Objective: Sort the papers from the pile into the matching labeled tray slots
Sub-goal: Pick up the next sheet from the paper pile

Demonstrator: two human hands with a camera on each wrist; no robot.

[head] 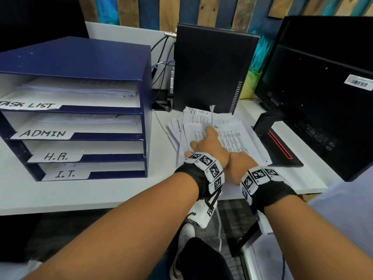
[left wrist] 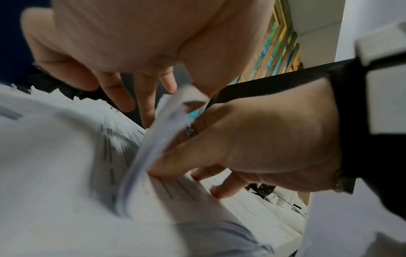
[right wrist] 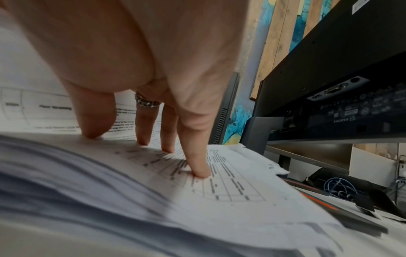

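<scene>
A loose pile of printed papers point(head: 236, 134) lies on the white desk, right of the blue tray point(head: 145, 93). The tray's slots are labeled TASK LIST point(head: 28, 105), ADMIN point(head: 43, 133), H.R. point(head: 55, 156) and I.T. point(head: 65, 174); the top two hold paper. My left hand point(head: 209, 136) reaches over the pile and holds several lifted sheets point(left wrist: 153, 144) on edge between its fingers point(left wrist: 147, 113) and thumb. The sheet behind them is headed I.T. point(head: 193, 112). My right hand point(head: 240, 164) sits beside it, with straight fingertips point(right wrist: 199, 172) pressing down on the exposed page point(right wrist: 230, 182).
A black computer tower point(head: 212, 67) stands behind the pile, with cables point(head: 161, 63) to its left. A black monitor point(head: 323, 87) and its stand base point(head: 280, 146) crowd the pile's right side. The desk's front edge point(head: 80, 197) runs just below my wrists.
</scene>
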